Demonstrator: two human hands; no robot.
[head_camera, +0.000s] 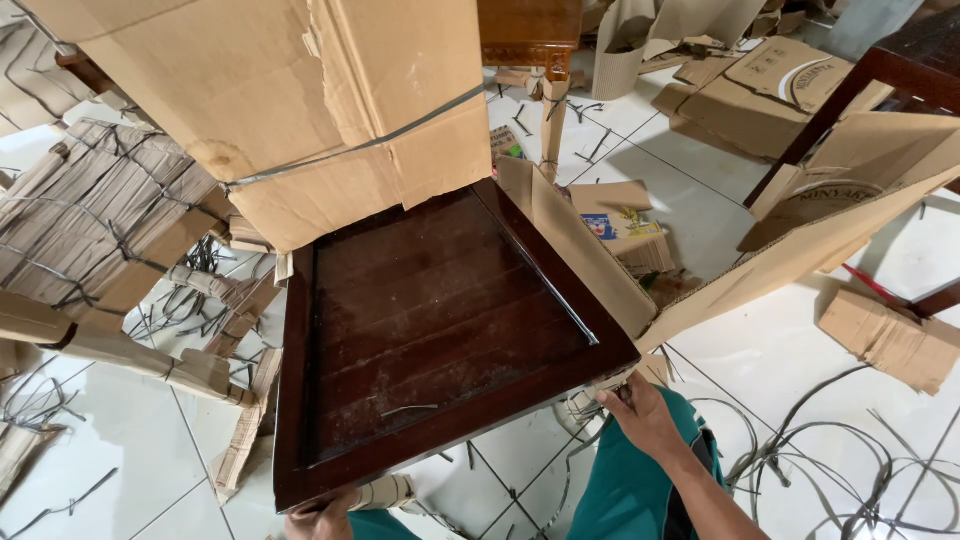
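Observation:
A dark brown wooden chair seat (430, 320) with a slatted panel faces me, its back wrapped in brown cardboard (300, 100) held by a grey plastic strap (360, 147). My right hand (640, 415) reaches under the seat's near right corner, fingers on cardboard wrapping around a leg there. My left hand (320, 518) is at the near left corner, only partly in view, gripping a cardboard-wrapped leg (385, 492). A loose cardboard flap (590, 250) leans along the seat's right edge.
White tiled floor (780, 350) is strewn with cut grey straps (850, 470) and cardboard scraps (890, 340). Strapped cardboard bundles (90, 220) lie on the left. More wrapped dark furniture (880, 90) stands at the back right, another chair leg (553, 110) behind.

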